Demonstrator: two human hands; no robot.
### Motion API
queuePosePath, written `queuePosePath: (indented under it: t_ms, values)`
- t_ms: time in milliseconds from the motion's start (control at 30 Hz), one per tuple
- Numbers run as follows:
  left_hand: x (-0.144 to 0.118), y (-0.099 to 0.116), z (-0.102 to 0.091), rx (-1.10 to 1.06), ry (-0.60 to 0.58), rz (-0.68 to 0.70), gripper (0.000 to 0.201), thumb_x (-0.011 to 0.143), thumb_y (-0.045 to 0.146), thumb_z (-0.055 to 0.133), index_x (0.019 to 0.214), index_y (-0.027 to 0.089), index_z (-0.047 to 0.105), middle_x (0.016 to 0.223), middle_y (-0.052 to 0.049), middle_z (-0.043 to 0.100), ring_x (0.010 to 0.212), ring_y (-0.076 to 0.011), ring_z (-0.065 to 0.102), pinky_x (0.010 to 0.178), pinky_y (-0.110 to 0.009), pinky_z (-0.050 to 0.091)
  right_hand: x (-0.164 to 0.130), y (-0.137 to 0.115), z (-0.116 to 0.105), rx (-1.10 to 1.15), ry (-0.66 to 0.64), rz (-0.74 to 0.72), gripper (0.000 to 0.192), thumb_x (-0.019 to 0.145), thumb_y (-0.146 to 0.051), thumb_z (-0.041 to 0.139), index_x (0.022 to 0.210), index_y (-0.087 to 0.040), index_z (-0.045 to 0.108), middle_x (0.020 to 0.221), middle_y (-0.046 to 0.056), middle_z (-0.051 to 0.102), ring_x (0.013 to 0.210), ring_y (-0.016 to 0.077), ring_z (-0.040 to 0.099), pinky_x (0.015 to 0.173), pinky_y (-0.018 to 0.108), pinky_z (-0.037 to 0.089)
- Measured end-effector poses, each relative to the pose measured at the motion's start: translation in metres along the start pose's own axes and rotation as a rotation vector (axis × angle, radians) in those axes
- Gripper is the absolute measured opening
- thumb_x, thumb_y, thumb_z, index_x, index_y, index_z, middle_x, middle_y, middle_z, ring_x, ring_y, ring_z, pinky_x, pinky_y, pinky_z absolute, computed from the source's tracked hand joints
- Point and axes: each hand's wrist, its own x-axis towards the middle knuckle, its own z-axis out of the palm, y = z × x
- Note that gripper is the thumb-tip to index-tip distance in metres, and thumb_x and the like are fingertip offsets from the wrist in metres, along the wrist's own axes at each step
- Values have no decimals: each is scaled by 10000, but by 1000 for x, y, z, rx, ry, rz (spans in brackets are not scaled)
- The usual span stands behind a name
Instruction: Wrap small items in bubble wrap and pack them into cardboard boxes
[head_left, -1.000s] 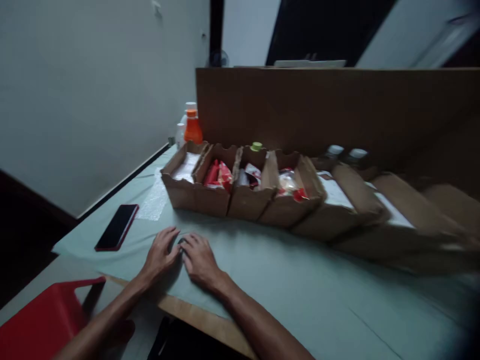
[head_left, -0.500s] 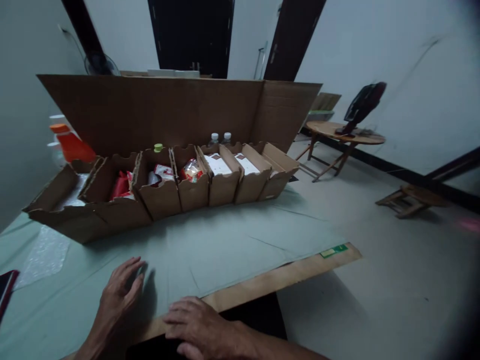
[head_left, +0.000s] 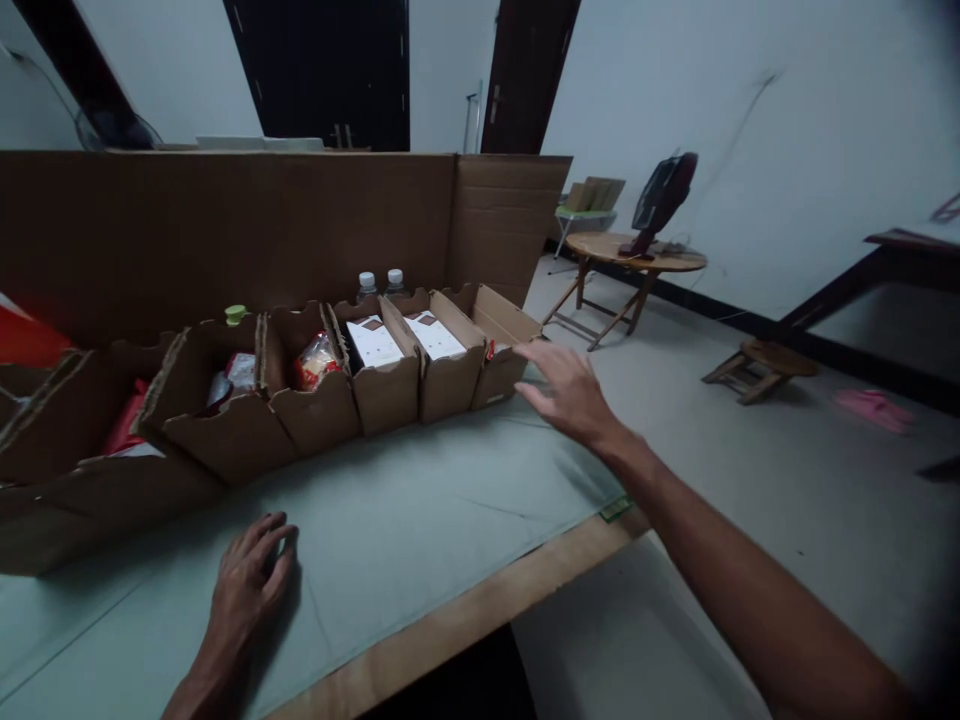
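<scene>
Our right hand had swung from the table's near edge out to the far right, fingers open. Closest to us, our left hand lay loosely open on the pale cloth. Farther off, the right-end box sat right by our right fingertips, couldn't tell if touching. Two white-capped bottles stood beyond.

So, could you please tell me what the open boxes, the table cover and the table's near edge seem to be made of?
Open boxes: matt brown cardboard, most likely, from their thick, ragged cut rims.
Table cover: a thin, pale green, dull sheet, creased; cloth or plastic, I can't tell.
Table's near edge: probably wood, by its bare tan, lightly mottled surface.
</scene>
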Motion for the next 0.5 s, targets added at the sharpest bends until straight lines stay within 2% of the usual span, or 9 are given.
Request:
queuePosePath:
  t_ms: [33, 100, 200, 267, 367, 433, 500]
  values:
    - [-2, -1, 2, 9, 6, 8, 371, 895, 429, 492, 1031, 219, 766, 1222, -129, 727, 1142, -339, 666, 941, -525, 551, 21, 10, -2, -122, -64, -10, 516, 870, -250, 622, 1380, -185, 584, 1432, 157, 600, 1360, 346, 488, 1070, 521, 383]
    - [-5, -4, 3, 19, 17, 28, 368, 903, 429, 491, 1040, 219, 760, 1210, -128, 731, 1129, -333, 672, 935, -520, 553, 56, 20, 1, -293, -283, -22, 513, 826, -207, 650, 1335, -153, 631, 1407, 195, 613, 1341, 376, 495, 1038, 505, 374]
    - [-8, -6, 4, 27, 21, 41, 360, 911, 441, 496, 1048, 229, 752, 1208, -122, 733, 1122, -327, 678, 925, -513, 557, 86, 24, 11, -341, -542, -31, 334, 834, -138, 607, 1128, -184, 757, 1112, 158, 760, 1112, 323, 652, 913, 409, 425]
    - [-9, -6, 4, 26, 20, 35, 359, 908, 458, 501, 1059, 244, 747, 1221, -113, 730, 1135, -325, 676, 931, -508, 555, 93, 28, 12, -310, -594, -46, 317, 830, -128, 629, 1092, -228, 777, 981, 97, 788, 993, 270, 695, 843, 345, 445]
    - [-10, -5, 3, 14, 5, 12, 354, 915, 462, 495, 1073, 263, 742, 1245, -105, 721, 1165, -332, 664, 942, -521, 550, 101, 42, 2, -105, -677, -76, 349, 833, -216, 705, 1177, -242, 752, 1055, 42, 787, 971, 210, 699, 815, 278, 470]
    - [-10, -4, 1, 7, -14, 5, 341, 923, 452, 495, 1076, 276, 743, 1252, -103, 717, 1171, -343, 658, 939, -546, 548, 110, 52, -4, 138, -673, -44, 343, 899, -307, 647, 1215, -206, 734, 1121, 46, 771, 978, 190, 694, 816, 268, 489]
    - [-10, -3, 0, -2, -19, 0, 327, 921, 448, 506, 1075, 286, 746, 1247, -97, 719, 1170, -347, 657, 935, -558, 549, 123, 58, -1, 234, -664, 23, 314, 940, -305, 562, 1133, -162, 765, 1046, 59, 780, 924, 179, 697, 788, 266, 502]
